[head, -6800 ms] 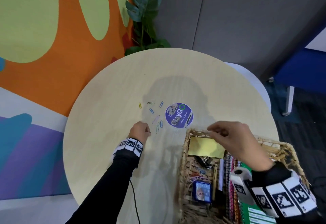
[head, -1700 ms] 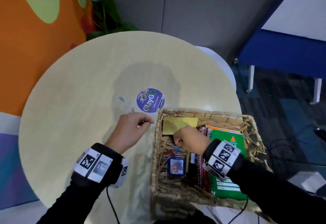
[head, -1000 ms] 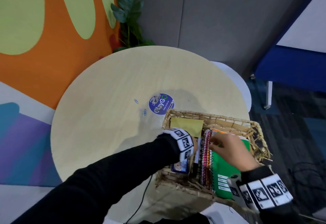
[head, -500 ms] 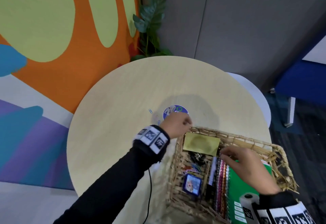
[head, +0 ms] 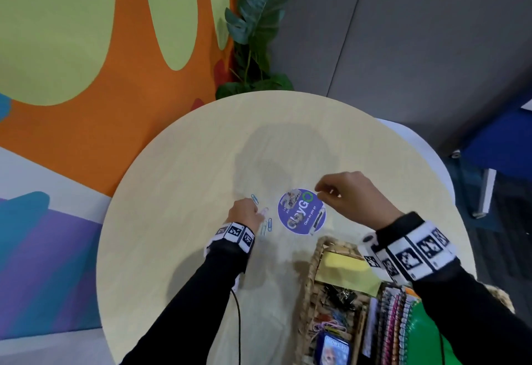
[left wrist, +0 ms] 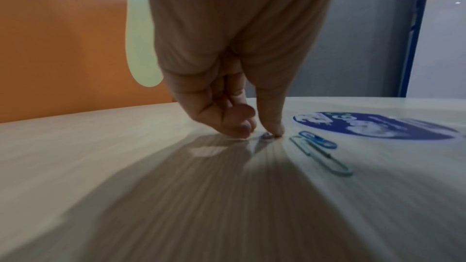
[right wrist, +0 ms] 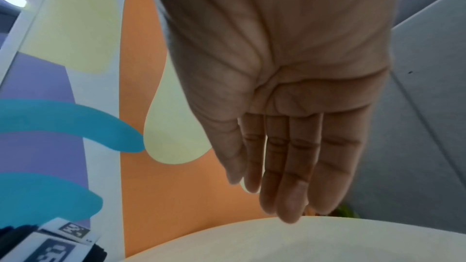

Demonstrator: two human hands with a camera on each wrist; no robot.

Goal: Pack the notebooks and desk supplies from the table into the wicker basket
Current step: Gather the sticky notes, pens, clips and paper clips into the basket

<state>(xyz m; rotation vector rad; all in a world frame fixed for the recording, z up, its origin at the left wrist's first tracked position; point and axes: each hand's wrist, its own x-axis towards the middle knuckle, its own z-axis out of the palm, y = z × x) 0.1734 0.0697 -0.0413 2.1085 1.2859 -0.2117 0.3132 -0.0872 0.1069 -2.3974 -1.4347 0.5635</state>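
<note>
A few paper clips lie on the round table left of a round purple sticker (head: 301,211): a blue one (head: 254,198), two more (head: 267,225) and a pinkish one (head: 264,210). My left hand (head: 259,212) has its thumb and forefinger down on the table, pinching the pinkish paper clip (left wrist: 266,136); two blue clips (left wrist: 318,147) lie just right of it. My right hand (head: 319,189) hovers over the sticker's far right edge, its fingers (right wrist: 290,186) straight and holding nothing. The wicker basket (head: 314,264) stands at the lower right.
Inside the basket are a yellow sticky pad (head: 344,269), black binder clips (head: 342,292), coloured paper clips (head: 331,323), a small blue case (head: 332,350) and spiral notebooks (head: 395,330) beside a green one (head: 426,338). A plant (head: 256,48) stands behind the table.
My left hand went from the basket rim to the clips left of the sticker. My right hand left the basket and moved forward over the sticker. Fewer clips lie on the table than at first.
</note>
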